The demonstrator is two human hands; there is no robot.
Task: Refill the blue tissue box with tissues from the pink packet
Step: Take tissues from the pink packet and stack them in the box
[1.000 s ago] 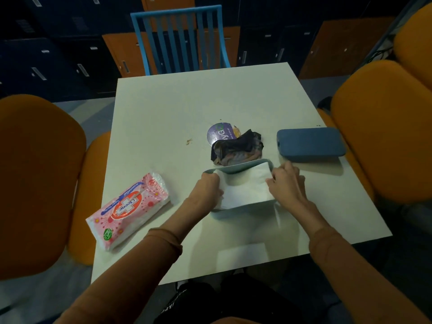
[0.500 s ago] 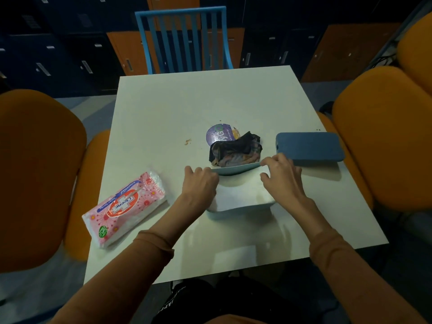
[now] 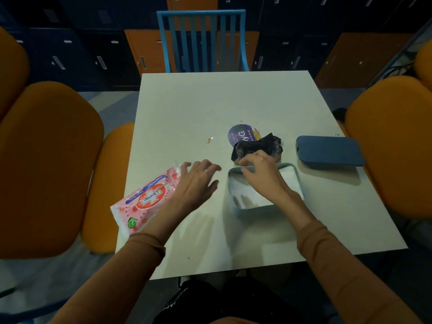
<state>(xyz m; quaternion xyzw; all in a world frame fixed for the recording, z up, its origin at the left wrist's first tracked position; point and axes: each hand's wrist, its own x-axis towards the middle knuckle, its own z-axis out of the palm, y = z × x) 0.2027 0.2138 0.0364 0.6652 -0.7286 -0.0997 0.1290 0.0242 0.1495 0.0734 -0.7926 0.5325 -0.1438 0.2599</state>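
Note:
The open pale-blue tissue box [image 3: 257, 210] sits near the table's front middle, with white tissues [image 3: 289, 181] lying inside it. My right hand [image 3: 259, 170] reaches over its far left corner, fingers pinched at the rim; whether it grips anything is unclear. The pink tissue packet [image 3: 146, 199] lies at the left table edge. My left hand [image 3: 198, 181] hovers between packet and box, fingers spread, holding nothing. The dark blue box lid [image 3: 327, 149] rests to the right of the box.
A crumpled dark wrapper [image 3: 257, 146] and a round purple lid [image 3: 240, 134] lie just behind the box on the white table [image 3: 222, 101]. Orange chairs [image 3: 46, 164] flank both sides; a blue slatted chair [image 3: 202, 40] stands at the far edge.
My left hand let go of the box and moved left toward the pink packet. My right hand shifted from the box's right side to its far left corner. The tissues now lie flat inside.

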